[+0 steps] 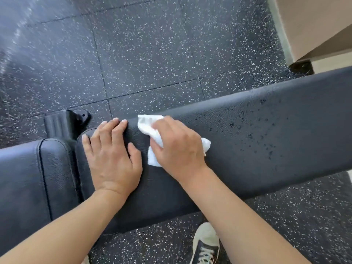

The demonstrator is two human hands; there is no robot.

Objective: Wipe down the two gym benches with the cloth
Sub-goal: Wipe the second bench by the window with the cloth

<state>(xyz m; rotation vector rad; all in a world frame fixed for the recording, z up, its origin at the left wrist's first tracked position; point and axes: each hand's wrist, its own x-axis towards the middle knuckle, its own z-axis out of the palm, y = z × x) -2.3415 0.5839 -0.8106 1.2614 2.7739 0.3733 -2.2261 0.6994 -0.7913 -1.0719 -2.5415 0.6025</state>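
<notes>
While the left hand (112, 159) lies flat on the long black back pad (247, 141) of the gym bench, its fingers (106, 130) are straight and spread, with the tips reaching the pad's far edge; it holds nothing. Just beside it, the right hand (177, 147) presses a crumpled white cloth (150, 128) against the same pad, palm down, fingers curled over the cloth and gripping it. Cloth shows beyond the hand on three sides: toward the far edge, toward the left hand, and a small corner at the right. The two hands are close together but not touching.

Dark wet speckles (262, 134) mark the pad surface to the right of the cloth (densest toward the middle of the pad, thinning toward its near edge). The pad runs from lower left to upper right across the view. At its left end a narrow gap separates it from the black seat pad (26, 178), which has a stitched seam. Beyond that gap a black frame foot (64, 124) rests on the floor.

Flooring is black rubber tile with white flecks (152, 54), seams visible. One shoe with white laces (206, 244) stands on the floor near the bench's near side. A beige wall (314, 21) occupies the upper right corner.
</notes>
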